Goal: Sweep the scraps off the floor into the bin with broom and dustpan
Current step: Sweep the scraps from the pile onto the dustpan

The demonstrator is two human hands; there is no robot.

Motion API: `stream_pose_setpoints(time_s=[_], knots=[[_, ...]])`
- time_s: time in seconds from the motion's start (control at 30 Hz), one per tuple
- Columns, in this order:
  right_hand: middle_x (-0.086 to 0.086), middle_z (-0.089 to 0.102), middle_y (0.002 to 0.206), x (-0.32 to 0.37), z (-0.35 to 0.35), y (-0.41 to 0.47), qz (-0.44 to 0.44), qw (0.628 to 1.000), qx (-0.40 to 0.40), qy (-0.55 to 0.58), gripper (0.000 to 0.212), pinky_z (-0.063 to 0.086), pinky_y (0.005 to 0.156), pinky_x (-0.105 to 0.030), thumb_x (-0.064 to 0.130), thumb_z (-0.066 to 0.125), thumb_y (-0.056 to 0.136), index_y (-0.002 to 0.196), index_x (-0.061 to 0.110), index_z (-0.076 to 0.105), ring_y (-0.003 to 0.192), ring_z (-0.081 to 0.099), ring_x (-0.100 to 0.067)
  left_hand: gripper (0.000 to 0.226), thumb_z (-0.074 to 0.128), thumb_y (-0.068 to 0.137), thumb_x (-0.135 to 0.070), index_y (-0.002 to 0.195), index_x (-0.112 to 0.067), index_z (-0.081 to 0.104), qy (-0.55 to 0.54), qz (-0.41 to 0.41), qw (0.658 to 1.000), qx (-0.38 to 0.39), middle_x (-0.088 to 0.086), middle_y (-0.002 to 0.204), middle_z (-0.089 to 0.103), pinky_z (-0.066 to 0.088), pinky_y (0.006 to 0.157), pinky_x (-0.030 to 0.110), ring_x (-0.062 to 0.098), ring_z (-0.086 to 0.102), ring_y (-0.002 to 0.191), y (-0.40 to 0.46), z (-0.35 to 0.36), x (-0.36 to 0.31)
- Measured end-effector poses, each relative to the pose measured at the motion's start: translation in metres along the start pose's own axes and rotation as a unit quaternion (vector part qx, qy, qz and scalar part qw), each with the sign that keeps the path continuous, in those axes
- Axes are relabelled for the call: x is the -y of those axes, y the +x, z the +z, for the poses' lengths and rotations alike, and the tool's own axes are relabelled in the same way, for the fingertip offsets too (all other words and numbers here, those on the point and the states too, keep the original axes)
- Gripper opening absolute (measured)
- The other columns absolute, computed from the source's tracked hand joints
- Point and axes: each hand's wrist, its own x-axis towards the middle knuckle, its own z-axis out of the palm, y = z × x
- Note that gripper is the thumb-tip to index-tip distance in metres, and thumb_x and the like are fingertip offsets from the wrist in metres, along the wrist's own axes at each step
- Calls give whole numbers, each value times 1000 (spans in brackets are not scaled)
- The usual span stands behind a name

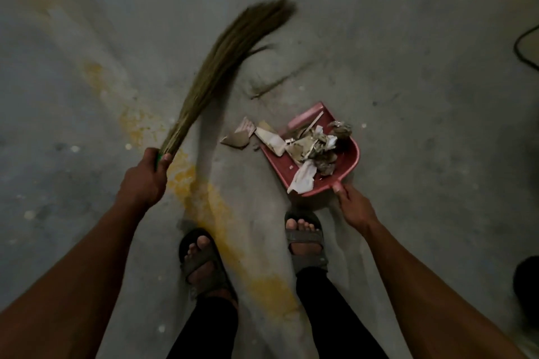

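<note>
Two forearms frame the bottom of the frame, and between them stand two feet in dark strapped sandals (204,259) on a grey concrete floor (408,67) streaked with a yellow stain (186,178) running from centre left down toward the bottom centre. No writing or label is readable anywhere; one scrap shows faint reddish print, too small to make out.

Left hand (144,178), left of centre, fingers wrapped tight round the neck of the grass broom (221,58), a sliver of green showing at the grip. Bristles sweep up and away to the upper centre, blurred, tips curving right, well apart from the pan.

Right hand (354,207), lower right of centre, fingers curled round the handle of the red dustpan (351,154), thumb on top. The pan sits right of centre, just above the right foot, mouth turned to the upper left. Paper scraps (309,148) are heaped inside it; a few pieces (239,134) lie on the floor just at its lip, between pan and broom.

Dark cables (522,46) loop at the right edge, and a dark shape sits at the lower right edge.
</note>
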Motion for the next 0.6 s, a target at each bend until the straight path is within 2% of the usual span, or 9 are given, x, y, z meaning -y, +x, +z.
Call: stream_pose_setpoints(time_s=[0.13,0.27,0.37,0.5,0.6], knots=[[-20,66,136,-9,7,-10,-5,999,26,-33,46,48,95,-43,51,40,110,135,19,61,120,63,-40,32,37,110,-55,108,-24,42,10,-44,998,39,24,82,63,54,71,54,51,65,80,-52,26,24],[-22,64,138,-2,15,-12,-7,998,39,-51,49,50,99,-47,53,38,109,135,17,58,123,61,-42,27,42,110,-48,114,-22,45,16,-22,997,77,23,75,63,47,61,45,50,67,76,-102,55,35],[-25,63,137,8,22,-9,-9,997,39,-62,54,49,100,-47,56,33,109,132,14,57,124,61,-44,24,45,110,-45,113,-21,46,-7,-16,994,107,16,70,62,49,60,44,46,68,73,-122,73,24],[-26,63,135,18,30,-6,-5,996,33,-82,56,47,94,-45,59,29,109,135,17,55,122,61,-44,24,43,111,-45,115,-22,44,-43,8,991,130,17,83,63,44,63,42,43,66,78,-131,92,-1],[-26,62,137,20,31,-4,-7,995,34,-98,54,47,97,-46,55,28,110,138,17,53,123,60,-44,32,36,109,-54,120,-25,43,-54,39,987,144,10,73,62,48,59,43,37,64,70,-138,101,-18]])
